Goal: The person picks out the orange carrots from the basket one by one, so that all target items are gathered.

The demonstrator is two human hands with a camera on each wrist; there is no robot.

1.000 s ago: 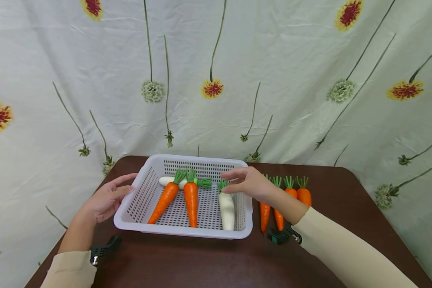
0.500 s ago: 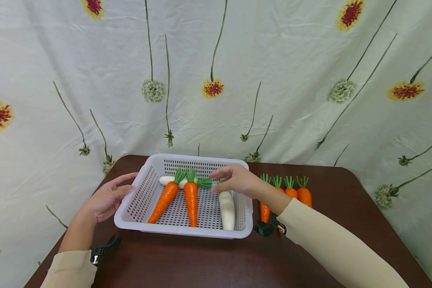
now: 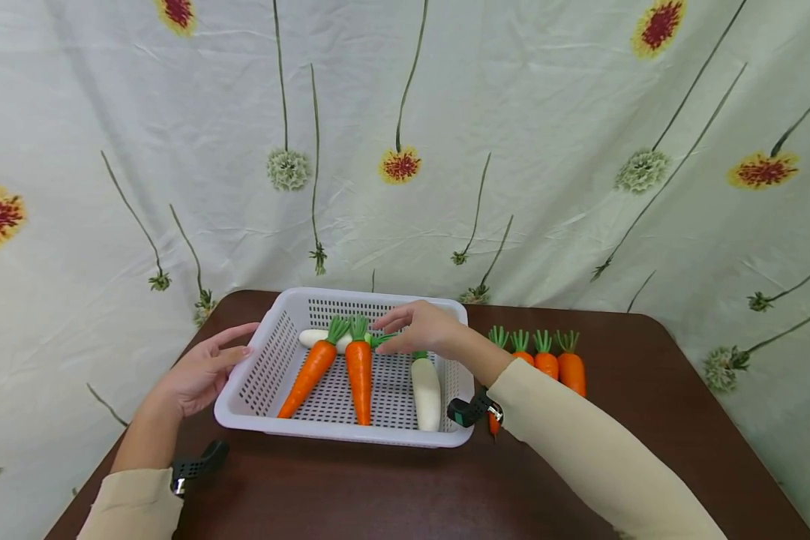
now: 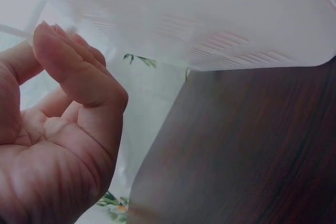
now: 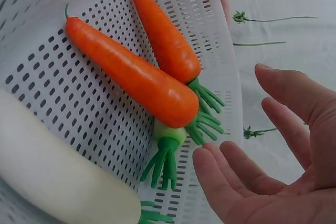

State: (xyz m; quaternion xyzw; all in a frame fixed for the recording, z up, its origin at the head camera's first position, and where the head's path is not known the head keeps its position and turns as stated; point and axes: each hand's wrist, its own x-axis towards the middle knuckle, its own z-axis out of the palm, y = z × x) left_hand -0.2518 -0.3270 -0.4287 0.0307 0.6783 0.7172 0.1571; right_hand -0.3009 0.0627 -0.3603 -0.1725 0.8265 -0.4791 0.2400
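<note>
A white perforated plastic basket (image 3: 324, 433) stands on the table. My left hand (image 3: 202, 377) holds its left rim, thumb and fingertips meeting at the edge in the left wrist view. Two orange carrots (image 3: 359, 384) with green tops lie inside, their tops over a white radish (image 3: 313, 338) along the back wall. Another white radish (image 3: 427, 396) lies lengthwise near the right wall. Above the basket's back half hovers my right hand (image 3: 427, 328), fingers apart and holding nothing. Its fingertips are near the back radish's green leaves (image 5: 167, 163) in the right wrist view.
Several more carrots (image 3: 571, 370) lie in a row on the dark brown table (image 3: 351, 487), right of the basket and partly hidden by the right forearm. A flower-printed white cloth (image 3: 547, 165) hangs behind the table.
My right hand has moved left across the basket, from above the right-hand radish toward the back radish's leaves. The left hand, basket and vegetables have stayed put.
</note>
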